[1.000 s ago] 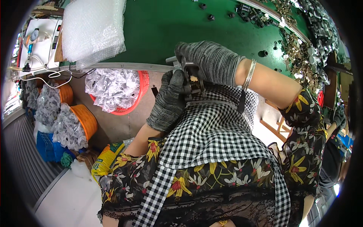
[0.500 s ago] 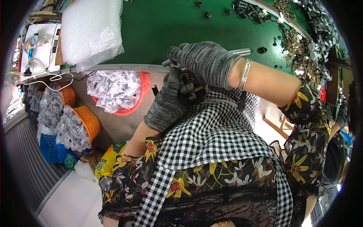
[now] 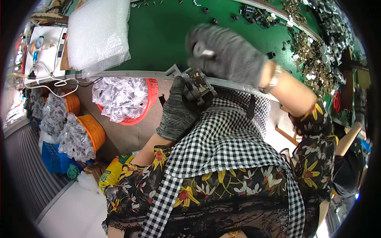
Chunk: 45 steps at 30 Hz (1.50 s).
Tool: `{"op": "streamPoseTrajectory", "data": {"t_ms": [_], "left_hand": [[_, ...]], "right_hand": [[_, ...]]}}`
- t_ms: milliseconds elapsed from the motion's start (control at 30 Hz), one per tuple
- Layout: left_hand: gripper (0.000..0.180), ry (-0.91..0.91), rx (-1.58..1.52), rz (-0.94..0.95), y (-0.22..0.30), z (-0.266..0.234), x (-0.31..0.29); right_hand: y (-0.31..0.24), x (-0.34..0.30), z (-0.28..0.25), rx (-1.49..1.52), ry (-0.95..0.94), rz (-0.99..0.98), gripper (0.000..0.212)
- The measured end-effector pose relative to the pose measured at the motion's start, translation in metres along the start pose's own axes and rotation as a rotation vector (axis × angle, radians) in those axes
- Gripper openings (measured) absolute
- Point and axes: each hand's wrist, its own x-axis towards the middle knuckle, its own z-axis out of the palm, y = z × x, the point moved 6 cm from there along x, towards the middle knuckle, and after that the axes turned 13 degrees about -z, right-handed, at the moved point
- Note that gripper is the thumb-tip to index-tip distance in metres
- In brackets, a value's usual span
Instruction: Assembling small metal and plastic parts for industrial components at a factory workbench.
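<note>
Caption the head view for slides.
Left hand holds a mechanical part; blurred right hand grips something shiny over a green table.

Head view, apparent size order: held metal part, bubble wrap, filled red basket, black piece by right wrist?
1. Bubble wrap
2. Red basket, contents included
3. Metal part, in left hand
4. Black piece

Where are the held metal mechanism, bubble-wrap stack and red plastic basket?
Metal mechanism [image 3: 196,85]: head view, middle of its body.
Bubble-wrap stack [image 3: 98,35]: head view, middle of its top sheet.
Red plastic basket [image 3: 152,95]: head view, right side of its wall.
</note>
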Motion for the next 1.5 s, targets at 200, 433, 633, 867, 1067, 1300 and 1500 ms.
{"op": "streamPoseTrajectory", "data": {"t_ms": [200, 433, 633, 867, 1067, 1300, 1500], "left_hand": [[0.045, 0.152, -0.004, 0.137, 0.002, 0.017, -0.018], [0.037, 0.042, -0.034, 0.174, 0.008, 0.017, -0.001], [0.027, 0.048, 0.058, 0.189, 0.012, 0.021, 0.0], [0.028, -0.006, -0.105, 0.111, 0.002, -0.012, 0.022], [0.04, 0.073, -0.123, 0.167, 0.004, -0.011, 0.023], [0.047, -0.454, -0.016, 0.178, 0.02, 0.005, 0.0], [0.075, 0.087, 1.505, 1.291, 0.023, 0.08, -0.016]], "right_hand": [[-0.06, 0.002, -0.085, 1.384, 0.239, -0.393, 0.044], [-0.049, -0.001, -0.023, 1.17, 0.473, -0.095, 0.024], [-0.058, 0.014, -0.014, 0.698, 0.438, -0.316, 0.019], [-0.054, 0.012, -0.022, 0.929, 0.429, -0.241, 0.021], [-0.055, 0.015, -0.012, 0.536, 0.481, -0.373, 0.023], [-0.051, 0.005, -0.04, 0.865, 0.505, -0.248, 0.018], [-0.05, -0.039, -0.083, 1.142, 0.64, -0.598, 0.039]]}}
